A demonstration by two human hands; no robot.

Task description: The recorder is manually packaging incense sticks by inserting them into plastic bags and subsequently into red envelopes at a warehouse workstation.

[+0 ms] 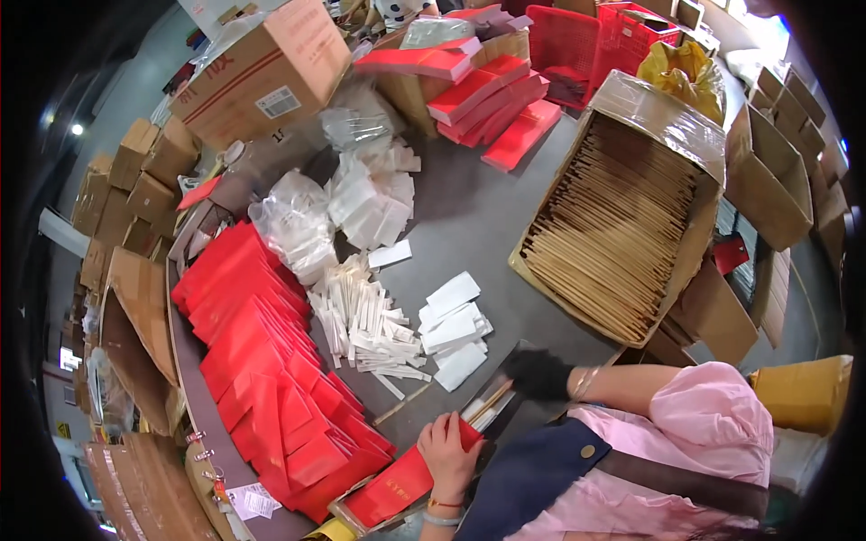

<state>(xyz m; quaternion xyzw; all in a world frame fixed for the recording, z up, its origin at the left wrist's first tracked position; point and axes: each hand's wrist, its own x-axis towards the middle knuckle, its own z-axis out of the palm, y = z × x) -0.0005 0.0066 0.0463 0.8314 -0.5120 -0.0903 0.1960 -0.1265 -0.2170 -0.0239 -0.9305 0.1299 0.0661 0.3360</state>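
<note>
My left hand (447, 455), bare with a red cord and a bracelet at the wrist, lies over a red paper sleeve (397, 488) at the near edge of the table. Its fingers press on the sleeve's open end. From that end stick out thin wooden chopsticks (488, 406), slanting up to the right. My right hand (538, 374), in a black glove, is closed around their outer ends; its fingertips are hard to make out against the dark glove. Close beyond the hands lie a pile of white paper packets (456, 329) and a heap of narrow white paper strips (370, 325).
Overlapping red sleeves (271, 361) cover the table's left side. An open carton (564, 311) of wooden chopsticks stands at the right. Bundled red sleeves (492, 95), clear plastic bags (293, 225) and a large carton (271, 77) are at the back. A red basket (564, 45) stands beyond.
</note>
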